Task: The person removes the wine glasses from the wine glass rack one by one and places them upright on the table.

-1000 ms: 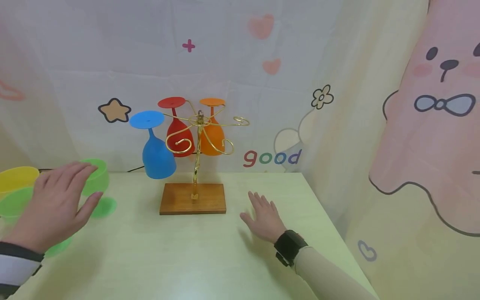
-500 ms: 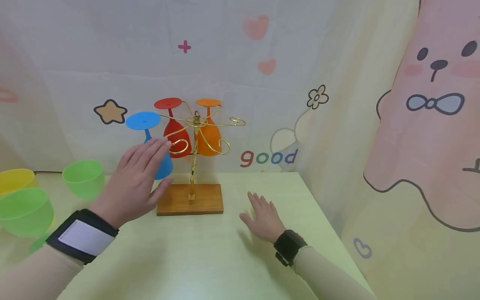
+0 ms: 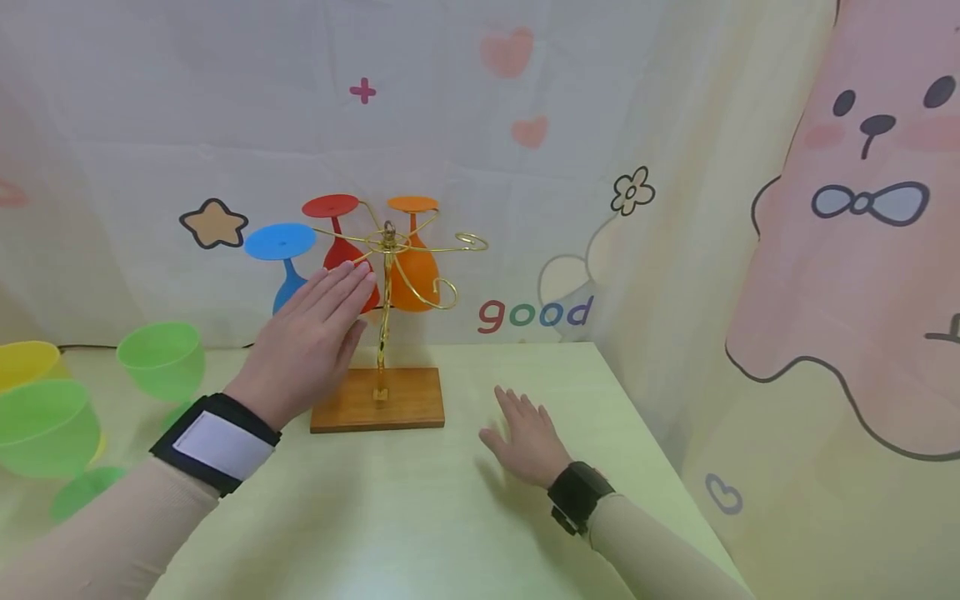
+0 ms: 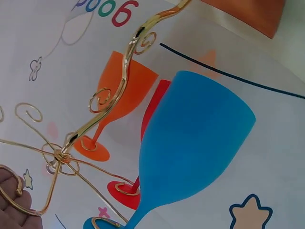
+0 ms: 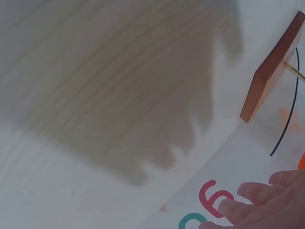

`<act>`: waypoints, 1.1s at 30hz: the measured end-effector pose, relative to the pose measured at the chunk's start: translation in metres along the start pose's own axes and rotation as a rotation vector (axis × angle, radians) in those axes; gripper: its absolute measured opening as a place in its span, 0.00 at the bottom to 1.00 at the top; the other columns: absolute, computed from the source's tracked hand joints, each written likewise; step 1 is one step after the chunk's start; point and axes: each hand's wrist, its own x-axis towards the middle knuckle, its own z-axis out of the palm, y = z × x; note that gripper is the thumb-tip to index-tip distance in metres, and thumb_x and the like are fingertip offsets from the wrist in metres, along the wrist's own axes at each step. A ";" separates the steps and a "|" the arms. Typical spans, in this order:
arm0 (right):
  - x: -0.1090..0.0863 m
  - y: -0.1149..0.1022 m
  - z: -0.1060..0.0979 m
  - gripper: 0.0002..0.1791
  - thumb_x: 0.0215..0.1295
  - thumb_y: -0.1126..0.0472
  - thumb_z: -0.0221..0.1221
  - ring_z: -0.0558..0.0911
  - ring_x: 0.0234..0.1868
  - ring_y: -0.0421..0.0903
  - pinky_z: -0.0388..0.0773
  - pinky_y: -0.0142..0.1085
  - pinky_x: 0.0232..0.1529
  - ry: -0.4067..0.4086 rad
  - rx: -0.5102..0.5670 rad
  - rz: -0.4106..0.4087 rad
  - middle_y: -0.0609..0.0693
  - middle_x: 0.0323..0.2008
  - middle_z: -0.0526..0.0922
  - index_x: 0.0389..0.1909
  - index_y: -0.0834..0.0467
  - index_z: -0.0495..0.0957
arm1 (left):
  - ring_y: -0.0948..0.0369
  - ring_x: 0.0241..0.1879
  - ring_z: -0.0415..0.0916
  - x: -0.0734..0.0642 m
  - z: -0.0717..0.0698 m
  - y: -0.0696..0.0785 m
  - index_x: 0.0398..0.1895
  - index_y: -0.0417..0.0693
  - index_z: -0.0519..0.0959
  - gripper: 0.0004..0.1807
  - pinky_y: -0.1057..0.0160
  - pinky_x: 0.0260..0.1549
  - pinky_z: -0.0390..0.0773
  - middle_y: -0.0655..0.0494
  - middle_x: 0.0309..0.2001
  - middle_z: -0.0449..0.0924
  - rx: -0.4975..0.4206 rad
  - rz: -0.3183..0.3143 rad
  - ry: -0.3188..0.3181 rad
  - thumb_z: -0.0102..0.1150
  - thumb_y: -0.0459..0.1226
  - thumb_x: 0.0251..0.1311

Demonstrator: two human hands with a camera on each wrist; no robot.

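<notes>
A gold wire stemware rack (image 3: 383,325) stands on a wooden base (image 3: 412,398). Upside down from its hooks hang a blue goblet (image 3: 281,242), a red goblet (image 3: 335,205) and an orange goblet (image 3: 414,275). My left hand (image 3: 307,346), fingers straight and together, is at the rack's left side, hiding part of the blue and red bowls. In the left wrist view, its fingers (image 4: 19,212) lie at a curled hook without a goblet; whether they touch it I cannot tell. My right hand (image 3: 528,442) hovers over the table, right of the base, fingers extended, holding nothing.
Two green goblets (image 3: 161,362) and a yellow one (image 3: 30,362) stand upright at the table's left. A printed cloth (image 3: 450,100) hangs behind the rack. The table's right edge (image 3: 660,450) runs beyond my right hand.
My left hand has swung right, from over the green goblets to the rack's left hooks, and its fingers have straightened. The right hand has stayed in place.
</notes>
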 end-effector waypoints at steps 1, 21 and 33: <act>0.000 0.001 0.001 0.41 0.67 0.39 0.49 0.51 0.72 0.56 0.46 0.61 0.71 -0.001 0.002 0.000 0.58 0.72 0.57 0.75 0.54 0.51 | 0.52 0.68 0.55 0.000 0.001 0.000 0.68 0.37 0.64 0.32 0.46 0.66 0.64 0.42 0.67 0.67 0.002 -0.006 0.003 0.58 0.36 0.61; 0.117 -0.090 -0.205 0.33 0.72 0.60 0.40 0.49 0.72 0.46 0.51 0.48 0.74 0.172 -0.045 -0.192 0.56 0.75 0.50 0.75 0.60 0.43 | 0.55 0.65 0.63 -0.005 0.010 0.001 0.66 0.43 0.69 0.32 0.50 0.62 0.70 0.47 0.63 0.73 0.028 -0.070 0.099 0.64 0.29 0.55; 0.173 -0.193 -0.223 0.33 0.72 0.54 0.45 0.64 0.65 0.50 0.61 0.45 0.71 -0.130 -0.271 -0.137 0.53 0.73 0.58 0.75 0.53 0.48 | 0.56 0.65 0.62 -0.001 0.016 0.011 0.65 0.42 0.70 0.31 0.51 0.62 0.70 0.47 0.64 0.73 0.004 -0.039 0.119 0.64 0.29 0.55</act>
